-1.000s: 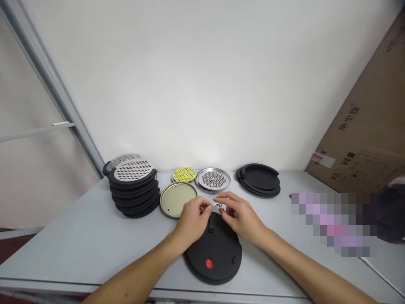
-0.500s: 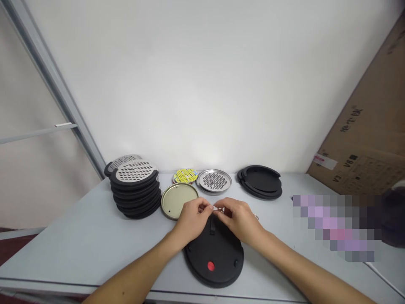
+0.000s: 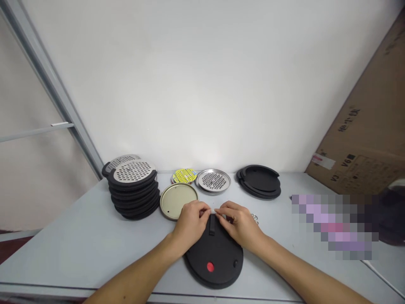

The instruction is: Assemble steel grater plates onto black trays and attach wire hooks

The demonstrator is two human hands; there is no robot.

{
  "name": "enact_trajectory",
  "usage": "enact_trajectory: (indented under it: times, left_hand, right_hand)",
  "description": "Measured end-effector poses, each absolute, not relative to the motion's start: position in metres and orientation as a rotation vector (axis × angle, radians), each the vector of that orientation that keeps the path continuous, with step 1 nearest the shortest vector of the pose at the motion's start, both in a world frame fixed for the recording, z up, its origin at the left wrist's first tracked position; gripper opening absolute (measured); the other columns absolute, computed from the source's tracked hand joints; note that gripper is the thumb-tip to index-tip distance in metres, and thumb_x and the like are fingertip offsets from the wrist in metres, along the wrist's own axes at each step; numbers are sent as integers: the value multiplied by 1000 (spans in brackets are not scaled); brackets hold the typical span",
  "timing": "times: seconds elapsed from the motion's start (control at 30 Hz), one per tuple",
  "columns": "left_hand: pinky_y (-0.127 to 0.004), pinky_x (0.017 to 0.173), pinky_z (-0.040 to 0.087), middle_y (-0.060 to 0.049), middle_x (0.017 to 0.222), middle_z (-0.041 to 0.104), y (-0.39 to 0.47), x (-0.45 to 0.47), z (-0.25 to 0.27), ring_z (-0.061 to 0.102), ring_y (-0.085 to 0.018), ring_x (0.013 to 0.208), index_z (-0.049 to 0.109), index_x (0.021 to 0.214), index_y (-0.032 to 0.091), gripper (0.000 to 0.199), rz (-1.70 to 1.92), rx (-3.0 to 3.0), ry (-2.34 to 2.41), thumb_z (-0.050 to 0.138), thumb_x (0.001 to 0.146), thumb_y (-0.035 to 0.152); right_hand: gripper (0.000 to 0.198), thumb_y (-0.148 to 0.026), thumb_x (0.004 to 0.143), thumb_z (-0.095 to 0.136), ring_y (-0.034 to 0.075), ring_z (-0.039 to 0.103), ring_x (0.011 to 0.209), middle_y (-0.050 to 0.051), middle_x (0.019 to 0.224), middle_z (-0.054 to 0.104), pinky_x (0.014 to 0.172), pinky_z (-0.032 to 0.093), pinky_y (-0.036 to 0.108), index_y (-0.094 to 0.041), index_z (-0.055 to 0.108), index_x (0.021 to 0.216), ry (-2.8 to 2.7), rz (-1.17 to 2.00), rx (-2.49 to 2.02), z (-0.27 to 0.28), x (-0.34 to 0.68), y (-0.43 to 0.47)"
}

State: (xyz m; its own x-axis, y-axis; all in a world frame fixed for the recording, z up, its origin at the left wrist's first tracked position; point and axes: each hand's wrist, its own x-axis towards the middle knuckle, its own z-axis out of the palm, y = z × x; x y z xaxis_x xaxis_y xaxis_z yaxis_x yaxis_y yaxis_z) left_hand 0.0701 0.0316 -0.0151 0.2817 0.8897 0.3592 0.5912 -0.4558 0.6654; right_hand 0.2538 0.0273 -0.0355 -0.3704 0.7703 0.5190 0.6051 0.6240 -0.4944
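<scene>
A black oval plate (image 3: 218, 264) with a red dot and a short black strap (image 3: 212, 226) lies flat near the table's front edge. At its far edge, just beyond the strap, my left hand (image 3: 193, 221) and my right hand (image 3: 238, 223) meet fingertip to fingertip. Both are closed in a pinch on a small shiny metal piece (image 3: 213, 212), whose shape is mostly hidden by the fingers. Behind my right hand, a few bent metal wire pieces (image 3: 255, 218) show on the table.
Left stands a stack of black holders (image 3: 134, 200) topped by a perforated metal disc (image 3: 134, 171). Along the wall are a gold-coloured lid (image 3: 179, 200), yellow-labelled disc (image 3: 184, 175), metal grater disc (image 3: 214, 180) and black trays (image 3: 259, 181). A cardboard box (image 3: 357, 143) leans at right.
My right hand's fingertips have shifted slightly, and the shiny metal seen between them shows less now. My left hand stays at about the same spot. The view has moved very slightly.
</scene>
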Motion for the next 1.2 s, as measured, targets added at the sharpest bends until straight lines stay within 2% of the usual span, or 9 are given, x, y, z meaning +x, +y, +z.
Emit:
enact_trajectory:
  times: [0.57,0.8,1.2]
  left_hand:
    - [-25,72,46,-2,83,71,27,75,-15,63,-15,76,68,86,19,20,1017,2215,1363,51,82,9]
    - [-25,71,46,-3,80,70,26,74,-16,63,-16,75,68,81,18,19,1033,2224,1399,53,80,7]
    - [-25,70,46,-2,79,69,26,75,-17,62,-15,74,67,82,18,18,1017,2257,1420,53,81,7]
  right_hand:
    - [22,-11,85,52,19,61,82,5,86,66,73,48,29,-21,69,94,-2097,280,-1109,-38,252,27]
    - [12,-12,83,53,18,58,75,4,78,63,67,45,28,-19,62,80,-2089,220,-1165,-39,253,24]
    - [12,-9,79,53,17,56,72,3,77,61,65,43,27,-19,59,77,-2082,203,-1184,-40,250,24]
